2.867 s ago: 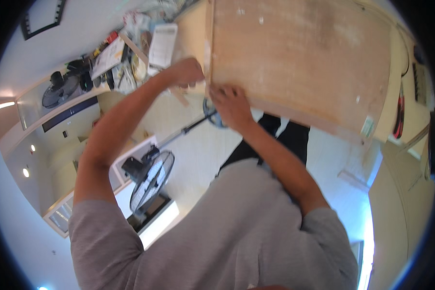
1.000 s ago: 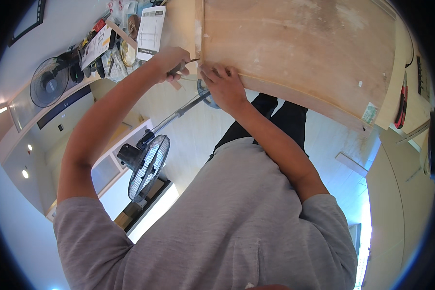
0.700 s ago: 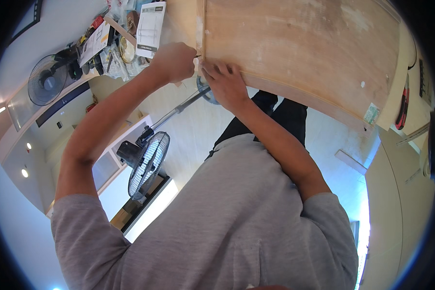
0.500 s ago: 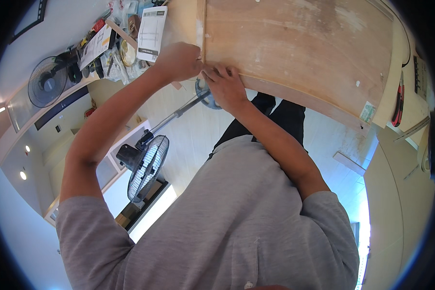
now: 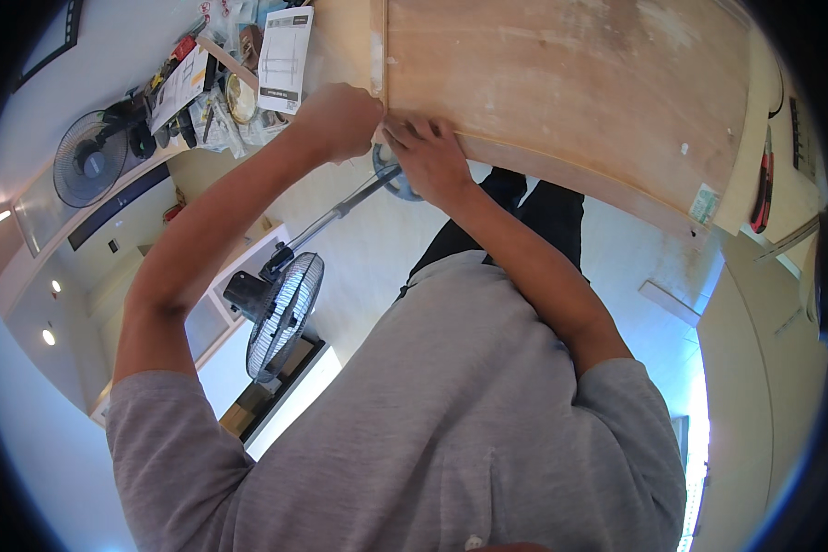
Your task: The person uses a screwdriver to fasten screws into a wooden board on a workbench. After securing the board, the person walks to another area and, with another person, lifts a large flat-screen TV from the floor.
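Observation:
A large shallow wooden panel (image 5: 561, 83) with a raised rim lies in front of me, its pale brown face scuffed with whitish marks. At its near left corner my left hand (image 5: 340, 121) is closed like a fist, knuckles up. What its fingers hold, if anything, is hidden. Right beside it, my right hand (image 5: 428, 164) bends its fingers over the panel's near rim, the fingertips close to the left hand. The corner itself is mostly covered by both hands.
Left of the panel lie a printed sheet (image 5: 285, 57) and a clutter of tools and plastic bags. A red-and-black utility knife (image 5: 762, 193) rests at the right. A standing fan (image 5: 285, 317) is below my left forearm; another fan (image 5: 92, 158) stands far left.
The view has shifted slightly. My left fist has turned a little at the corner, and a small strip seen beneath it no longer shows. My right hand stays on the rim.

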The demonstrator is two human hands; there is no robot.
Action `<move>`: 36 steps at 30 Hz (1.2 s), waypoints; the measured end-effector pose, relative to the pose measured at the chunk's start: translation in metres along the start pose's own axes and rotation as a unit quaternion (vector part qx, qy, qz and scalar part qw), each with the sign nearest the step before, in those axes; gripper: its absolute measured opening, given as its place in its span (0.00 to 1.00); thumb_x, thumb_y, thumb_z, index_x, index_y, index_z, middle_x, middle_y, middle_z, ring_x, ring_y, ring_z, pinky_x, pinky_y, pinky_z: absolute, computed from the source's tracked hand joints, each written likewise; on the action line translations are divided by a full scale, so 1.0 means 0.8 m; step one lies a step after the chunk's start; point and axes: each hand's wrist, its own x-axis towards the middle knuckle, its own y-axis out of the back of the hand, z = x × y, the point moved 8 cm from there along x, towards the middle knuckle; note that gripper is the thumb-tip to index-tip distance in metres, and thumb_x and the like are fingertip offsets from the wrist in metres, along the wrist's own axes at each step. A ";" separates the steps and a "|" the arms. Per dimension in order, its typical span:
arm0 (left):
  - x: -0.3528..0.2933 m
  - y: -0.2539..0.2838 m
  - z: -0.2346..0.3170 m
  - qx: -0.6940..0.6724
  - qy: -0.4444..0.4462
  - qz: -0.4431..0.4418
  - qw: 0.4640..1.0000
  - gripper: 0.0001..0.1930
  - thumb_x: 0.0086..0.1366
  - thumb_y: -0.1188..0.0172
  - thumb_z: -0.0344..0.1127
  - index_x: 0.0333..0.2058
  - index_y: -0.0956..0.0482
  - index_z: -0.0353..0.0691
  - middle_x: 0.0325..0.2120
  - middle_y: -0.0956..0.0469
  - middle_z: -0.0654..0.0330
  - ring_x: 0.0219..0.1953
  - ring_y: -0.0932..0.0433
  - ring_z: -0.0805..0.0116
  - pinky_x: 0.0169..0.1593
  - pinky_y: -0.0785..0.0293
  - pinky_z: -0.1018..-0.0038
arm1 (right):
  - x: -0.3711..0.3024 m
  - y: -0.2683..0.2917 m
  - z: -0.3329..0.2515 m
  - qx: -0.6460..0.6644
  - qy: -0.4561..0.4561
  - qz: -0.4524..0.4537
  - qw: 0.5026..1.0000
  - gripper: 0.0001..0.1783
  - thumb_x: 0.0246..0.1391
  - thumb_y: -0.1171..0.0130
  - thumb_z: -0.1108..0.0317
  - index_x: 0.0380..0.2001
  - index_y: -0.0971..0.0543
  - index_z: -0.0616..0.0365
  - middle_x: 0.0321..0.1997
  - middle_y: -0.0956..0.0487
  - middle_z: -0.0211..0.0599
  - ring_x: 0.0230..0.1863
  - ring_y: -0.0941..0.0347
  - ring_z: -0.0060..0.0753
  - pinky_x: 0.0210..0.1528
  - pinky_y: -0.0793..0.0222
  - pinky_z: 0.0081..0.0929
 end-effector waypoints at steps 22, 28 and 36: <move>-0.007 -0.051 -0.052 -0.707 0.209 0.006 0.676 0.11 0.58 0.35 0.34 0.31 0.19 0.28 0.23 0.20 0.49 0.16 0.30 0.68 0.21 0.35 0.70 | 0.167 -0.029 0.072 0.043 0.213 -0.186 0.958 0.13 0.59 0.42 0.59 0.44 0.13 0.41 0.54 0.21 0.24 0.71 0.39 0.36 0.67 0.44 0.59; -0.001 -0.059 -0.059 -0.697 0.196 0.023 0.689 0.11 0.57 0.36 0.34 0.31 0.18 0.28 0.22 0.21 0.52 0.20 0.25 0.66 0.22 0.34 0.70 | 0.170 -0.030 0.072 0.056 0.205 -0.176 0.961 0.13 0.60 0.43 0.57 0.40 0.11 0.41 0.51 0.20 0.22 0.69 0.38 0.34 0.65 0.43 0.57; 0.006 -0.020 -0.026 -0.051 0.013 0.095 0.994 0.14 0.53 0.34 0.40 0.36 0.16 0.38 0.25 0.18 0.49 0.29 0.19 0.46 0.39 0.21 0.59 | 0.167 -0.034 0.072 0.050 0.210 -0.142 0.966 0.12 0.60 0.44 0.59 0.39 0.11 0.39 0.50 0.19 0.21 0.67 0.36 0.34 0.63 0.41 0.55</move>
